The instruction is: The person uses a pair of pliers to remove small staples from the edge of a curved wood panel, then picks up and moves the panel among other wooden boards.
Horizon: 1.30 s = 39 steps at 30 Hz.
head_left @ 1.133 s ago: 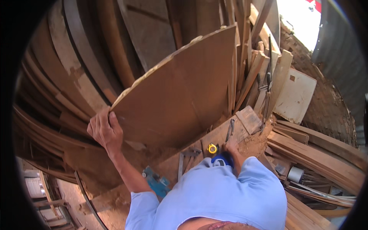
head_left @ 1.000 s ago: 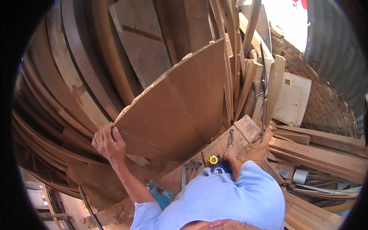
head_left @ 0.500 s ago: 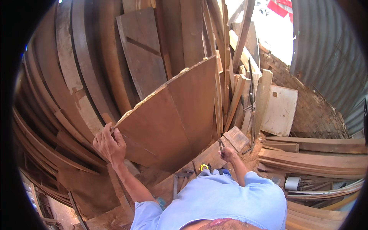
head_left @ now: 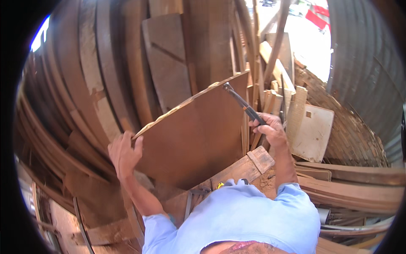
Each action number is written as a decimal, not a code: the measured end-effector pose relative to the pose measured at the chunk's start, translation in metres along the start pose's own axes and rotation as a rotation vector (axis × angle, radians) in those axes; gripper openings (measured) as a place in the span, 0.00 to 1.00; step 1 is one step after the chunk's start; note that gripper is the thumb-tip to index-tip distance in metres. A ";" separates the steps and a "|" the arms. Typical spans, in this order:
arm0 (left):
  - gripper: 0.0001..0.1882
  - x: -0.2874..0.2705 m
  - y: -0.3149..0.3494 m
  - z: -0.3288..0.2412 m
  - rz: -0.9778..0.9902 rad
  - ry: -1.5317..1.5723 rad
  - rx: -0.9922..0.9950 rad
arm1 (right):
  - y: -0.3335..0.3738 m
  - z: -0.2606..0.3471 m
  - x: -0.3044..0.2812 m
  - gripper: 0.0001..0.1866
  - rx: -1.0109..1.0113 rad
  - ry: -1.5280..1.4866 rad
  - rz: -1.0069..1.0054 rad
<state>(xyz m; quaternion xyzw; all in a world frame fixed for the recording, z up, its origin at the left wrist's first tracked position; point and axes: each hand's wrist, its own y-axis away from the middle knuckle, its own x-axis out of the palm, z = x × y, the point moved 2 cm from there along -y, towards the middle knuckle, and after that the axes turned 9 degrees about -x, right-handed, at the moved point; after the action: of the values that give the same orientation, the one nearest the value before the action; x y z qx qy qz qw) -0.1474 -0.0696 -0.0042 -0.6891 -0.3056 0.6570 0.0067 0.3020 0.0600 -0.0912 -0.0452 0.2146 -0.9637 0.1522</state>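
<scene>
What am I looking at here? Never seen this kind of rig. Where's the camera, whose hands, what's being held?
There is no machine: a person works with bare hands, and a wide fisheye camera on their head looks down, so straight boards appear bent near the rim. The light blue shirt at the bottom is the wearer's own. The left hand grips the left edge of a large brown plywood sheet standing on edge. The right hand holds a dark-handled hammer with its head at the sheet's top corner. Stacked planks lean behind, a pale square panel stands to the right, and corrugated metal walling closes the far right.
</scene>
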 end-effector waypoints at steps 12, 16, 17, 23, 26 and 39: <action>0.49 0.016 -0.034 -0.088 0.278 0.436 0.337 | -0.020 0.007 0.081 0.16 0.148 -0.384 0.379; 0.41 0.026 -0.035 -0.075 0.200 0.534 0.407 | -0.018 -0.008 0.106 0.15 0.223 -0.407 0.464; 0.38 0.026 -0.037 -0.076 0.192 0.560 0.434 | -0.017 -0.009 0.110 0.14 0.246 -0.427 0.467; 0.16 0.026 -0.038 -0.069 0.082 0.524 0.629 | -0.019 0.000 0.130 0.11 0.331 -0.566 0.442; 0.12 0.026 -0.040 -0.071 0.043 0.537 0.654 | -0.018 0.003 0.127 0.15 0.361 -0.596 0.390; 0.09 0.044 -0.048 -0.061 0.042 0.578 0.597 | -0.049 0.018 0.158 0.15 -0.066 -0.776 0.052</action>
<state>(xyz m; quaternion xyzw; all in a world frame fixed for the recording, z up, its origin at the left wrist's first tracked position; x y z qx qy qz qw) -0.1141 0.0120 -0.0160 -0.8189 -0.0730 0.4965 0.2785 0.1409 0.0453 -0.0507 -0.4056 0.1733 -0.8635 0.2447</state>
